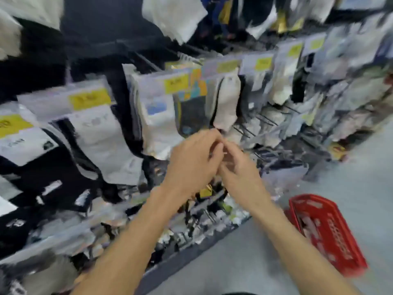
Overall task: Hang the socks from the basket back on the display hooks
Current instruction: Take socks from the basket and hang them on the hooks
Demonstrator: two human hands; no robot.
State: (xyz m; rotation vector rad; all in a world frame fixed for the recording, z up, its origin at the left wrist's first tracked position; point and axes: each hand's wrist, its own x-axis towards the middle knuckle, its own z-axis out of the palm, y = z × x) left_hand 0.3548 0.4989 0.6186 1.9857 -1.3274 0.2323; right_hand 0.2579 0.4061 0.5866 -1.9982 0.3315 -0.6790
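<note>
Nearest of all, the left forearm (127, 241) and the right forearm (297, 237) rise from the bottom of the view and converge in front of a sock display. Where they meet, the left hand (194, 160) and the right hand (238, 169) touch each other, fingertips together, just below a hanging white sock pack (226, 103) with a dark stripe down its edge. Both sets of fingers are curled inward toward the point of contact, and a thin pale sliver shows between them. The blur is too heavy to tell whether either hand actually grips anything (they may be clenched on something or only bunched together, I cannot say which). Behind the hands, rows of packaged socks hang across the rack, many carrying yellow labels (90, 99). Just to the right of the hands, several bare wire hooks (265, 120) stick out from the rack. Well off to the right and lower down, a red basket (340, 233) sits on the grey floor (265, 262), apart from both hands; pale shapes lie inside it, too smeared to identify as socks
</note>
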